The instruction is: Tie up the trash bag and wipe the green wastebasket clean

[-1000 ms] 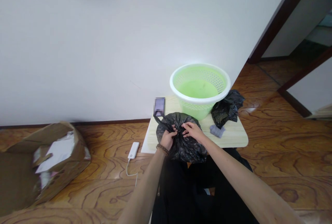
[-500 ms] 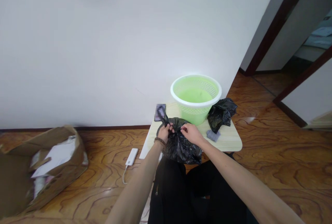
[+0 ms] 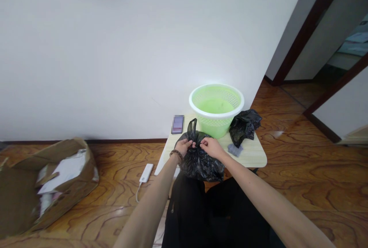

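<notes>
A filled black plastic bag (image 3: 202,166) rests at the near edge of a small light wood table (image 3: 253,158), against my knees. My left hand (image 3: 184,147), with a beaded bracelet at the wrist, is closed on the bag's gathered neck. Opposite it, my right hand (image 3: 211,147) pinches the same neck from the right side. A loop of the bag stands up above my fingers. What lies inside the bag is hidden. Just behind is a green basket (image 3: 217,127) with a white rim.
Right of the basket lies a crumpled black bag (image 3: 244,125), with a small grey cloth-like piece (image 3: 235,150) before it. A phone (image 3: 178,124) lies at the table's back left. On the floor are a white power strip (image 3: 146,173) and an open cardboard box (image 3: 77,192).
The bag's loop, which leaned left over the phone, now stands upright to the right of it, and the phone shows uncovered. Both hands stay at the bag's neck.
</notes>
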Action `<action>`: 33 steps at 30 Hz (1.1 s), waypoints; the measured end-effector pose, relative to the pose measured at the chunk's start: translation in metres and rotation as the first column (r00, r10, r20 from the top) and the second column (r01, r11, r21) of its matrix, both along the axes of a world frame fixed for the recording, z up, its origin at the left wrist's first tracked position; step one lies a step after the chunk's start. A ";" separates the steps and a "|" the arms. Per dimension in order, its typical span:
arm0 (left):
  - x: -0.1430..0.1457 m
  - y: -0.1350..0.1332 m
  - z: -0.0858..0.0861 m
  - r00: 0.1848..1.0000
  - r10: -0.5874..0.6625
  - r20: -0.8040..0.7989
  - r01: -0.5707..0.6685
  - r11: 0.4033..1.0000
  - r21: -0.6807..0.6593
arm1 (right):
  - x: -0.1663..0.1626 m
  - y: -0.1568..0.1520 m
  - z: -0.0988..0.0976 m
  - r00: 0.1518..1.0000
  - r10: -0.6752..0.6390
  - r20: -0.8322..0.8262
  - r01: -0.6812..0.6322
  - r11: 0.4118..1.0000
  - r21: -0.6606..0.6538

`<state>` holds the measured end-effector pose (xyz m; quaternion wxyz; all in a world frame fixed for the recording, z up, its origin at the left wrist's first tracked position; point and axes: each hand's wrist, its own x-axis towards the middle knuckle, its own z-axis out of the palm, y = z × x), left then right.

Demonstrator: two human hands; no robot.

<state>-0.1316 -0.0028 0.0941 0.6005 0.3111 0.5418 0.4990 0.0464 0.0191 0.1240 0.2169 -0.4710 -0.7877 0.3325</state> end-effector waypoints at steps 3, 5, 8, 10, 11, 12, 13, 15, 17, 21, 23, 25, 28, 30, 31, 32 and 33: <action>0.001 0.004 -0.003 0.992 -0.011 -0.128 0.019 0.998 0.061 | -0.001 -0.003 0.003 1.000 -0.004 0.020 0.004 0.999 0.037; 0.001 0.007 -0.003 0.975 -0.028 -0.220 0.050 0.994 0.098 | -0.002 -0.004 0.005 0.999 -0.005 0.037 0.003 0.999 0.053; 0.003 0.008 0.001 0.939 -0.081 -0.333 0.133 0.982 0.136 | -0.004 -0.005 0.005 0.999 -0.005 0.049 0.001 0.998 0.068; 0.004 0.008 0.002 0.918 -0.123 -0.376 0.188 0.972 0.143 | -0.005 -0.005 0.004 0.999 -0.003 0.046 0.000 0.998 0.066; 0.004 0.007 0.003 0.911 -0.143 -0.388 0.213 0.967 0.143 | -0.005 -0.004 0.003 0.999 -0.001 0.040 -0.001 0.998 0.063; 0.003 0.006 0.003 0.905 -0.162 -0.394 0.235 0.962 0.143 | -0.005 -0.004 0.002 0.999 0.000 0.033 -0.002 0.998 0.063; 0.002 0.005 0.004 0.900 -0.180 -0.397 0.255 0.956 0.143 | -0.005 -0.004 0.002 1.000 0.001 0.026 -0.003 0.998 0.064; -0.003 0.002 0.005 0.889 -0.217 -0.404 0.296 0.944 0.144 | -0.006 -0.004 0.002 1.000 0.008 0.008 -0.009 0.997 0.074; -0.007 0.001 0.006 0.883 -0.237 -0.405 0.320 0.936 0.149 | -0.007 -0.004 0.004 1.000 0.023 -0.004 -0.022 0.996 0.087; -0.010 -0.001 0.009 0.935 -0.117 -0.334 0.160 0.981 0.106 | -0.011 -0.005 0.008 0.999 0.049 -0.005 -0.048 0.992 0.114; -0.007 -0.001 0.009 0.951 -0.041 -0.307 0.070 0.994 0.083 | -0.011 -0.005 0.009 0.999 0.052 -0.006 -0.051 0.991 0.124; -0.004 -0.001 0.007 0.950 -0.010 -0.311 0.044 0.994 0.101 | -0.010 -0.005 0.009 0.998 0.055 -0.010 -0.053 0.990 0.131; 0.001 -0.001 0.001 0.943 0.016 -0.333 0.031 0.990 0.137 | -0.008 -0.005 0.007 0.998 0.057 -0.013 -0.055 0.990 0.129; 0.005 -0.001 -0.002 0.938 0.057 -0.341 -0.003 0.988 0.156 | -0.005 -0.005 0.006 0.998 0.056 -0.010 -0.054 0.992 0.115; 0.006 -0.001 -0.004 0.934 0.078 -0.349 -0.020 0.986 0.166 | -0.004 -0.006 0.006 0.998 0.057 -0.008 -0.056 0.992 0.110; 0.007 -0.001 -0.005 0.927 0.089 -0.363 -0.025 0.984 0.177 | -0.003 -0.006 0.005 0.998 0.060 -0.006 -0.059 0.993 0.106; 0.007 -0.001 -0.006 0.917 0.090 -0.389 -0.017 0.982 0.187 | -0.002 -0.005 0.005 0.998 0.062 -0.003 -0.062 0.993 0.103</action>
